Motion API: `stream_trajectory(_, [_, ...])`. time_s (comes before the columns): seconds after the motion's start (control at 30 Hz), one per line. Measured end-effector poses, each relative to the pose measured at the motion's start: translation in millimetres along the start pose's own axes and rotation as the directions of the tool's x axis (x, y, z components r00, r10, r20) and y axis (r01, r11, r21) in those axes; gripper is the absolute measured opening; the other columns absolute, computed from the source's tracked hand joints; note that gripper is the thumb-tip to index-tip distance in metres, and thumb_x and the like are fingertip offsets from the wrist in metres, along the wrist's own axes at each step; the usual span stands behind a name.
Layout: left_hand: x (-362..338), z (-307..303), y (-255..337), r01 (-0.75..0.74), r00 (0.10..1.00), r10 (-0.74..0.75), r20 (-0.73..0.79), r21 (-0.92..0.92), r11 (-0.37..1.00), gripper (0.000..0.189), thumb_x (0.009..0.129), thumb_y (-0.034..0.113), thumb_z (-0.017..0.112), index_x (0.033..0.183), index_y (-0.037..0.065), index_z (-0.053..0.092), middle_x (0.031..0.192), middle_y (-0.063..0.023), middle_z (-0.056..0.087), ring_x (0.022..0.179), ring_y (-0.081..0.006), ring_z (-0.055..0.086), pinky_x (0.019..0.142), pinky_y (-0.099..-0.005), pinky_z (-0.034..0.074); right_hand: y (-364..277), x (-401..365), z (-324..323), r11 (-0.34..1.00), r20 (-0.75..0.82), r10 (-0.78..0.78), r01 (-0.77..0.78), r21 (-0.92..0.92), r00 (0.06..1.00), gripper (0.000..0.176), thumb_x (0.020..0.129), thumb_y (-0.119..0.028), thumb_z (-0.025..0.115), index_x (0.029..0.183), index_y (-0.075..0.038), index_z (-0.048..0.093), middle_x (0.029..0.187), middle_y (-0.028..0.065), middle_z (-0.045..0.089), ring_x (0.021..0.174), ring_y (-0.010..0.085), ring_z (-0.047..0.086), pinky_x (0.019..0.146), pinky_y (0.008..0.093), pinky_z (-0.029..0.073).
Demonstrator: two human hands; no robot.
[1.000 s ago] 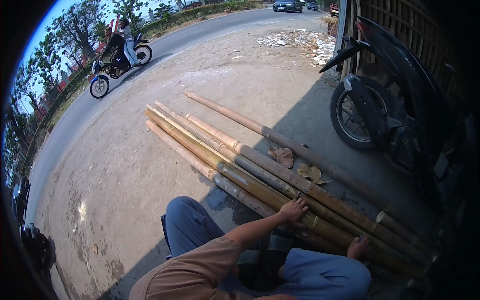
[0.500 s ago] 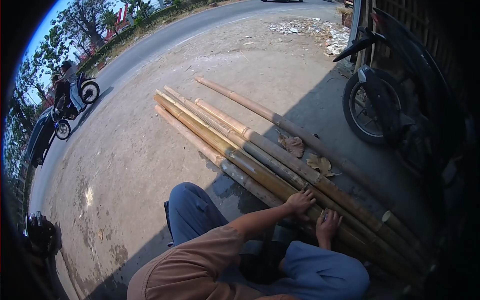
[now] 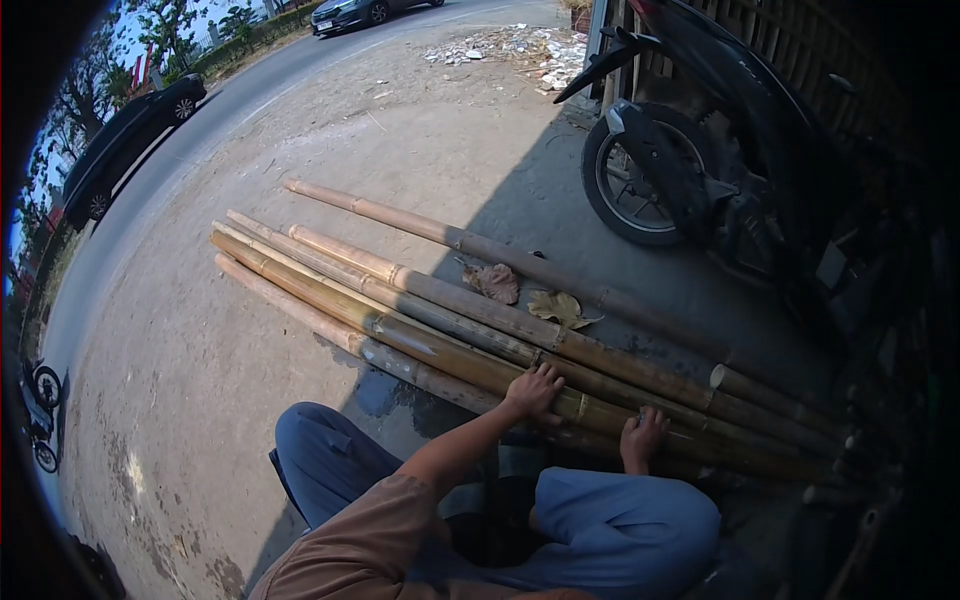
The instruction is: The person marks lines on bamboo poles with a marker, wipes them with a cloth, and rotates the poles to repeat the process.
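Several long bamboo poles (image 3: 400, 300) lie side by side on the ground in front of me. My left hand (image 3: 532, 391) rests flat on top of one pole, fingers spread. My right hand (image 3: 641, 437) is curled against the near poles just to the right, fingers closed around something small that I cannot make out. My knees in blue trousers (image 3: 620, 520) sit below both hands.
A parked black motorcycle (image 3: 700, 160) stands at the right, close to the pole ends. Two dry leaves (image 3: 525, 295) lie on the poles. A road with dark cars (image 3: 125, 140) runs along the left. Rubble (image 3: 510, 50) lies far back.
The view has swung, so the poles now lie flatter across the frame. Both hands stay on the poles; the right hand came in beside the left one second ago. The passing motorbike is gone.
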State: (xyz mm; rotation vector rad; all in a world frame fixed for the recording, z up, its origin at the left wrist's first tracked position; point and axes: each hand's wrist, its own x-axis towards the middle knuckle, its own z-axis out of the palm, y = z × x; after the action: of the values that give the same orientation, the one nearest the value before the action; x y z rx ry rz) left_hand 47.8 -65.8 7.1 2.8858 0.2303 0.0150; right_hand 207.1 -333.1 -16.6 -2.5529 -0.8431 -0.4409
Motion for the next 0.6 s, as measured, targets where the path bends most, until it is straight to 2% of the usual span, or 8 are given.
stream_trajectory(0.03, [0.0, -1.1, -0.3, 0.002, 1.000, -0.002, 0.007, 0.007, 1.000, 0.083, 0.068, 0.069, 0.079, 0.119, 0.004, 0.064, 0.121, -0.0156, 0.060, 0.123, -0.0337, 0.056, 0.105, -0.0440, 0.050, -41.9, -1.2, 5.3, 0.989, 0.049, -0.070, 0.063, 0.135, 0.996, 0.029, 0.083, -0.015, 0.063, 0.110, -0.004, 0.063, 0.112, 0.0203, 0.061, 0.112, 0.0443, 0.058, 0.112, 0.0624, 0.042])
stream_trajectory(0.1, [0.4, -1.1, -2.9, 0.000, 1.000, 0.000, -0.016, 0.003, 1.000, 0.083, 0.068, 0.068, 0.080, 0.119, 0.004, 0.064, 0.120, -0.0156, 0.061, 0.123, -0.0339, 0.057, 0.103, -0.0456, 0.051, -106.0, -4.5, 13.6, 0.959, 0.122, -0.228, 0.201, 0.199, 0.966, 0.030, 0.084, -0.016, 0.064, 0.111, -0.004, 0.062, 0.118, 0.0208, 0.060, 0.123, 0.0440, 0.057, 0.117, 0.0632, 0.040])
stream_trajectory(0.17, [1.9, 7.1, -4.4, -0.005, 1.000, 0.004, -0.022, -0.018, 1.000, 0.084, 0.068, 0.068, 0.080, 0.119, 0.004, 0.064, 0.121, -0.0160, 0.061, 0.124, -0.0342, 0.057, 0.104, -0.0467, 0.052, -116.2, -2.3, 22.1, 0.968, 0.216, -0.203, 0.163, 0.189, 0.955, 0.030, 0.085, -0.019, 0.065, 0.112, -0.006, 0.063, 0.122, 0.0201, 0.061, 0.128, 0.0423, 0.055, 0.120, 0.0642, 0.036])
stream_trajectory(0.23, [1.6, 9.0, -6.2, 0.002, 0.999, -0.003, -0.032, -0.022, 1.000, 0.086, 0.068, 0.069, 0.080, 0.122, 0.004, 0.064, 0.123, -0.0169, 0.061, 0.127, -0.0355, 0.056, 0.105, -0.0480, 0.052, -95.5, 4.4, 16.3, 0.976, 0.159, -0.169, 0.142, 0.168, 0.973, 0.033, 0.083, -0.020, 0.065, 0.114, -0.008, 0.064, 0.116, 0.0146, 0.061, 0.120, 0.0378, 0.059, 0.121, 0.0626, 0.034])
stream_trajectory(0.3, [2.3, -0.6, -2.5, 0.019, 1.000, -0.019, 0.011, 0.021, 1.000, 0.089, 0.070, 0.072, 0.079, 0.124, 0.004, 0.062, 0.126, -0.0182, 0.060, 0.129, -0.0376, 0.054, 0.108, -0.0479, 0.050, -54.1, 11.3, 3.4, 0.997, 0.234, -0.018, 0.000, 0.078, 0.972, 0.034, 0.089, -0.024, 0.060, 0.119, -0.008, 0.066, 0.120, 0.0174, 0.063, 0.124, 0.0381, 0.058, 0.124, 0.0629, 0.032])
stream_trajectory(0.37, [2.9, -4.9, -0.1, 0.042, 0.998, -0.043, 0.050, 0.015, 0.999, 0.087, 0.072, 0.072, 0.077, 0.124, 0.003, 0.063, 0.125, -0.0177, 0.061, 0.128, -0.0356, 0.055, 0.107, -0.0474, 0.049, -3.1, 16.4, -16.1, 0.995, 0.145, 0.097, -0.093, -0.032, 0.985, 0.032, 0.091, -0.026, 0.058, 0.117, -0.008, 0.066, 0.115, 0.0161, 0.067, 0.118, 0.0384, 0.062, 0.121, 0.0638, 0.035])
stream_trajectory(0.5, [2.9, -3.5, 1.9, 0.029, 0.998, -0.030, 0.061, 0.008, 1.000, 0.088, 0.073, 0.071, 0.076, 0.128, 0.004, 0.063, 0.126, -0.0163, 0.061, 0.130, -0.0339, 0.054, 0.109, -0.0454, 0.048, 108.4, 22.3, -44.4, 0.896, 0.034, 0.361, -0.336, -0.291, 0.932, 0.039, 0.094, -0.030, 0.060, 0.128, -0.011, 0.067, 0.128, 0.0159, 0.067, 0.130, 0.0372, 0.058, 0.123, 0.0631, 0.032])
stream_trajectory(0.6, [4.9, -16.1, 6.6, 0.048, 0.992, -0.053, 0.113, 0.047, 0.998, 0.090, 0.073, 0.073, 0.075, 0.129, 0.003, 0.063, 0.128, -0.0167, 0.060, 0.131, -0.0339, 0.053, 0.110, -0.0455, 0.047, 124.2, 15.7, -30.8, 0.918, -0.025, 0.294, -0.290, -0.272, 0.955, 0.037, 0.095, -0.028, 0.059, 0.127, -0.011, 0.066, 0.127, 0.0154, 0.067, 0.130, 0.0372, 0.058, 0.123, 0.0633, 0.031])
